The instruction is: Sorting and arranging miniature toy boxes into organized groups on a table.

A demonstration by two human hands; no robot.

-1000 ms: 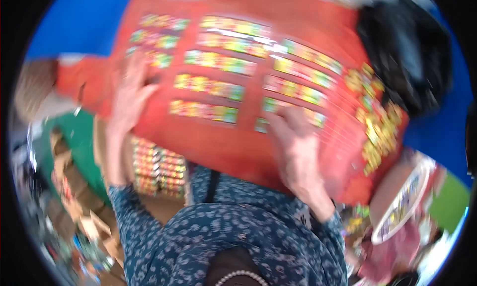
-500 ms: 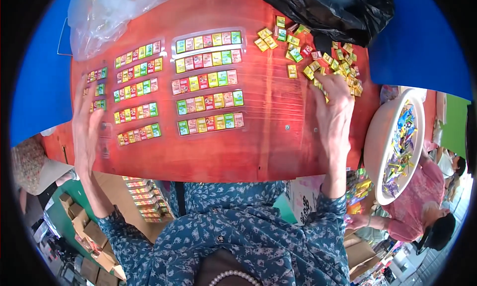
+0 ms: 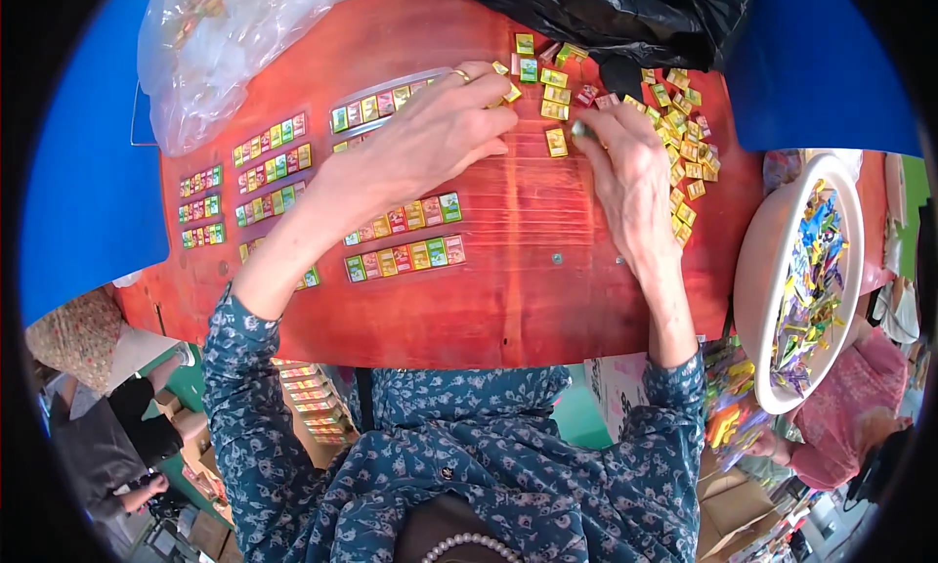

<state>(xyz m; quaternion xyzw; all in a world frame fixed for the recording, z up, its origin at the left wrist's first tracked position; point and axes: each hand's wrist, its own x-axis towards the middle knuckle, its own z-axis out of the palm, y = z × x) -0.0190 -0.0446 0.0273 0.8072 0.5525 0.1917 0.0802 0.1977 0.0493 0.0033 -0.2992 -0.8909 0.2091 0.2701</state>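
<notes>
Both hands work at the far middle of a red wooden table (image 3: pixel 508 299), among small square packets in yellow, green and pink. The left hand (image 3: pixel 430 138) reaches across from the left with its palm down and its fingers curled loosely together; the fingertips (image 3: pixel 493 84) rest at the edge of the loose packets, touching one or two yellow ones, though whether any is actually pinched cannot be told. The right hand (image 3: pixel 630 167) lies palm down just beside it, fingers drawn in toward the thumb, and its tips press on or nip a small packet (image 3: pixel 582 129) against the table top; the grip itself is hidden under the fingers. A single yellow packet (image 3: pixel 556 142) lies between the two hands, close to both. The heap of loose packets (image 3: pixel 674 123) spreads from in front of the hands down the right side of the table, next to a black plastic bag (image 3: pixel 625 16). To the left, rows of packets (image 3: pixel 403 255) sit lined up in neat strips, some under the left forearm. A clear plastic bag (image 3: pixel 225 45) lies at the far left corner, and a white bowl (image 3: pixel 757 270) of coloured wrappers stands off the right edge.
</notes>
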